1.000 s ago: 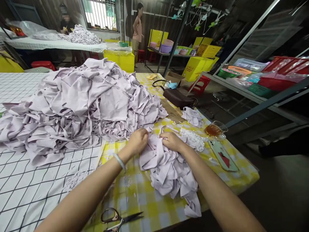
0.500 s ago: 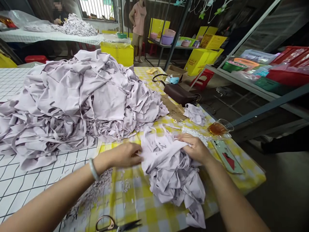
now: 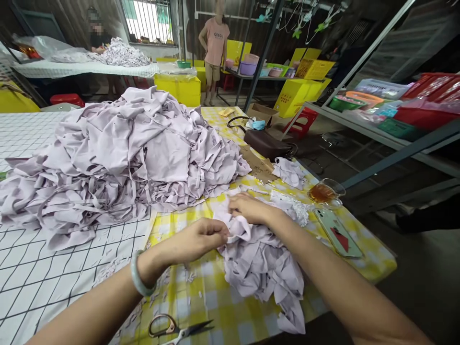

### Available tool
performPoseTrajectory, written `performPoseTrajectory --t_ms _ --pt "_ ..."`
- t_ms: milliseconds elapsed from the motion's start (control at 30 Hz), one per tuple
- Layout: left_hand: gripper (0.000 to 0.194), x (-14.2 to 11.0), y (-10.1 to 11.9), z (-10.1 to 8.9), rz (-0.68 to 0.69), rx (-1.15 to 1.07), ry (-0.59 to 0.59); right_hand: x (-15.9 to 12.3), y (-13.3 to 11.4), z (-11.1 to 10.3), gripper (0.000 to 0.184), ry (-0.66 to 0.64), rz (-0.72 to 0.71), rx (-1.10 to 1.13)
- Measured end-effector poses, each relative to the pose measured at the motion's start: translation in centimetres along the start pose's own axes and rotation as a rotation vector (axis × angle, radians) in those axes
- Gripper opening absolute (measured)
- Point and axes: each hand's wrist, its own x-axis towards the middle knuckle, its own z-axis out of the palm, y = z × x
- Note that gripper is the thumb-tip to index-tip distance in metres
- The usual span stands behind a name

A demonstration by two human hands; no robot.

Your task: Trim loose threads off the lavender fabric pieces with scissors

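Head view: two hands work at a small heap (image 3: 264,268) of pale lilac cloth

The small heap lies on the yellow checked cover (image 3: 215,314) of the table, right of centre, with its lowest end reaching the near edge. The left hand (image 3: 201,239) is at its left side, thumb and fingertips drawn together in a pinch on a fold of cloth. A pale green bangle (image 3: 138,275) circles that wrist. The right hand (image 3: 251,208) is just above and to the right, over the top of the heap, its fingers curled down and gripping the cloth.

Beyond the left hand rises a much larger pile (image 3: 143,143) of the same cloth, spread across a white grid cloth (image 3: 28,268) and onto the yellow cover. Scissors (image 3: 181,330) lie near the close edge, blades slightly apart and pointing right, one handle cut off by the frame. Small scraps (image 3: 190,277) are scattered between the scissors and the left hand.

To the right of the right hand are a mound of white bits (image 3: 302,213), a phone (image 3: 339,233) lying flat and, just beyond it, a glass (image 3: 324,194) of amber drink. Farther back, a loose piece of cloth (image 3: 289,172) lies near a brown bag (image 3: 268,143) and a flat piece of cardboard (image 3: 257,165). A person in a pink shirt (image 3: 216,43) stands well behind the table.
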Motion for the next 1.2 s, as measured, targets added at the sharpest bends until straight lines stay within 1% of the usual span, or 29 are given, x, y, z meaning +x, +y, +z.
performPoseTrajectory --t_ms 67,133,200,233,267,300,333,400,433,467,500,533,567,600,633,700,733,767,800,833,867,900,967,1000,1100,1200 --pt "0.017 -0.9 0.4 -0.7 -0.066 -0.180 0.007 -1.9 1.1 -0.2 0.022 0.009 0.041 -0.019" --pt "0.021 -1.3 0.2 -0.9 -0.134 -0.325 0.034 -4.1 1.8 -0.8 0.023 0.039 0.084 -0.017" --pt "0.024 -1.2 -0.3 -0.6 -0.156 -0.435 0.071 -5.8 1.5 -1.6 0.022 0.096 0.126 -0.009" --pt "0.024 -1.0 -0.4 -0.3 -0.150 -0.469 0.085 -6.5 1.1 -2.0 0.025 0.146 0.136 0.007" --pt "0.023 -0.8 -0.4 0.0 -0.138 -0.489 0.089 -7.0 0.4 -2.2 0.032 0.197 0.114 0.053" --pt "0.023 -0.7 -0.3 0.3 -0.118 -0.498 0.084 -7.5 -0.3 -2.4 0.041 0.232 0.055 0.132" --pt "0.022 -0.7 0.0 0.6 -0.088 -0.492 0.070 -7.9 -1.1 -2.4 0.050 0.241 -0.028 0.238" --pt "0.023 -0.7 1.0 1.0 -0.017 -0.446 0.041 -8.4 -2.4 -2.1 0.064 0.215 -0.173 0.449" --pt "0.025 -0.9 1.7 1.1 0.015 -0.408 0.032 -8.7 -2.7 -2.0 0.063 0.200 -0.186 0.519" --pt "0.027 -1.1 2.4 1.2 0.045 -0.364 0.037 -9.0 -2.9 -2.0 0.053 0.215 -0.143 0.555" --pt "0.030 -1.3 3.2 1.2 0.073 -0.314 0.058 -9.4 -2.8 -2.2 0.038 0.277 -0.067 0.579" --pt "0.031 -1.6 4.0 1.2 0.101 -0.256 0.093 -9.9 -2.6 -2.7 0.026 0.370 0.012 0.608" --pt "0.030 -1.9 4.9 1.1 0.132 -0.189 0.144 -10.7 -2.4 -3.6 0.020 0.473 0.075 0.643" --pt "0.028 -2.2 5.8 1.1 0.164 -0.115 0.208 -11.6 -2.1 -4.7 0.018 0.575 0.121 0.686" --pt "0.024 -2.5 6.6 1.1 0.198 -0.035 0.279 -12.6 -2.1 -6.0 0.019 0.662 0.136 0.725" --pt "0.016 -3.2 8.2 1.1 0.256 0.124 0.403 -14.6 -2.5 -8.8 0.020 0.761 0.128 0.778" --pt "0.014 -3.6 8.8 1.1 0.277 0.183 0.438 -15.4 -2.9 -10.0 0.021 0.824 0.100 0.773" --pt "0.014 -4.0 9.2 1.3 0.287 0.218 0.448 -16.1 -3.6 -10.9 0.021 0.909 0.072 0.730" --pt "0.016 -4.5 9.4 1.4 0.284 0.225 0.427 -16.5 -4.2 -11.4 0.020 1.006 0.039 0.649" --pt "0.020 -5.0 9.3 1.7 0.264 0.201 0.378 -16.7 -4.9 -11.6 0.019 1.108 0.008 0.532" --pt "0.024 -5.5 8.9 2.1 0.227 0.147 0.309 -16.7 -5.4 -11.3 0.019 1.194 -0.017 0.394" --pt "0.028 -6.1 8.3 2.5 0.183 0.073 0.241 -16.7 -5.7 -10.7 0.019 1.252 -0.044 0.261" --pt "0.034 -7.0 6.4 3.5 0.102 -0.085 0.147 -16.5 -5.9 -8.8 0.018 1.282 -0.091 0.081" --pt "0.035 -7.4 5.3 4.1 0.080 -0.156 0.130 -16.4 -5.8 -7.7 0.017 1.274 -0.107 0.033" --pt "0.033 -7.9 2.2 5.6 0.074 -0.306 0.148 -16.6 -5.1 -4.5 0.013 1.262 -0.101 -0.022" --pt "0.033 -8.0 0.6 6.6 0.071 -0.417 0.143 -17.3 -4.7 -2.3 0.013 1.241 -0.028 -0.001"
